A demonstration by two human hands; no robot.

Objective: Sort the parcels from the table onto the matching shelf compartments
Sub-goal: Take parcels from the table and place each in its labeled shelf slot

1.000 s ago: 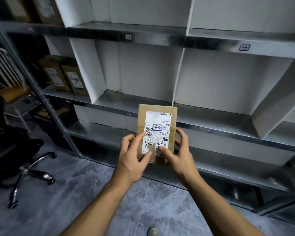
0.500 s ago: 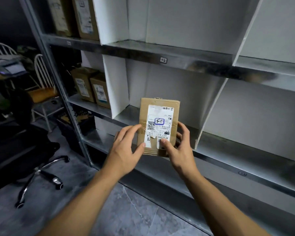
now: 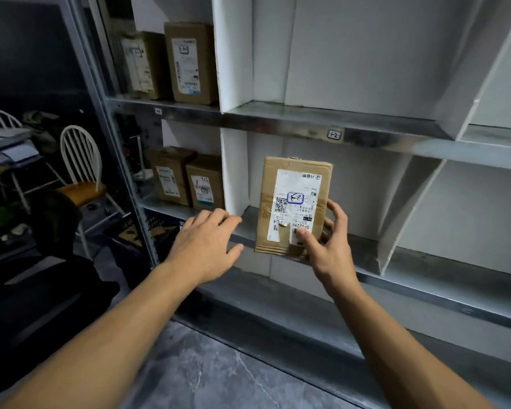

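Note:
A small brown cardboard parcel (image 3: pixel 292 202) with a white shipping label and a blue-framed handwritten mark stands upright at the front of a middle shelf compartment (image 3: pixel 357 249). My right hand (image 3: pixel 328 246) grips its lower right corner, thumb on the label. My left hand (image 3: pixel 207 246) hovers to the left of the parcel with fingers spread, apart from it. A tag (image 3: pixel 334 134) reading "1-2" sits on the shelf rail above this compartment.
White dividers (image 3: pixel 233 169) split the metal shelving into compartments. Other parcels stand in the left compartments, two above (image 3: pixel 189 63) and two below (image 3: pixel 186 178). A white chair (image 3: pixel 80 160) and a dark office chair (image 3: pixel 42 261) stand at left on the grey floor.
The view has moved closer and to the left along the shelf. My left hand has let go of the parcel and pulled to the left; my right hand alone holds it at the compartment.

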